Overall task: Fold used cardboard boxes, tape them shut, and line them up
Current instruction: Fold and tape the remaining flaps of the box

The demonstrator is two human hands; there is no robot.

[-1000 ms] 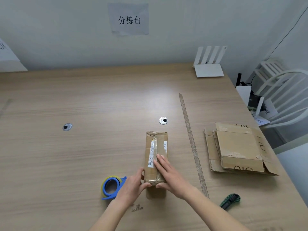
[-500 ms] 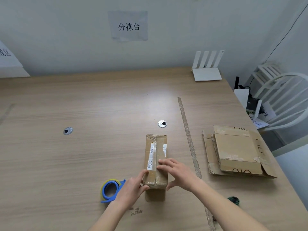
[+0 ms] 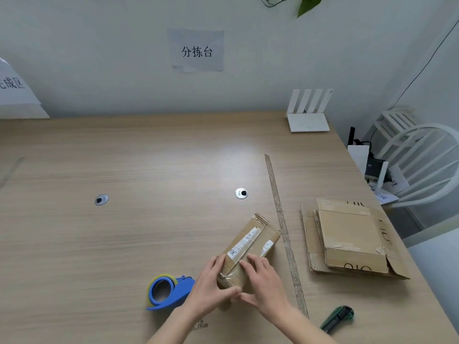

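Note:
A small taped cardboard box (image 3: 250,247) with white labels lies on the wooden table (image 3: 149,232), angled with its far end toward the right. My left hand (image 3: 211,286) grips its near left corner. My right hand (image 3: 265,281) lies on its near top and wraps the near end. Both hands meet at the box's near edge. A blue tape dispenser (image 3: 167,291) with yellowish tape sits just left of my left hand. A stack of flattened cardboard boxes (image 3: 347,239) lies to the right.
A long strip of brown tape (image 3: 283,229) runs along the table between the box and the flat stack. A green utility knife (image 3: 339,317) lies near the front right. A white router (image 3: 308,112) stands at the back right. A white chair (image 3: 427,165) is beyond the table's right edge.
The box has turned clockwise, its far end swinging to the right. My right hand slid from the top toward the near end, and both hands now clasp that end.

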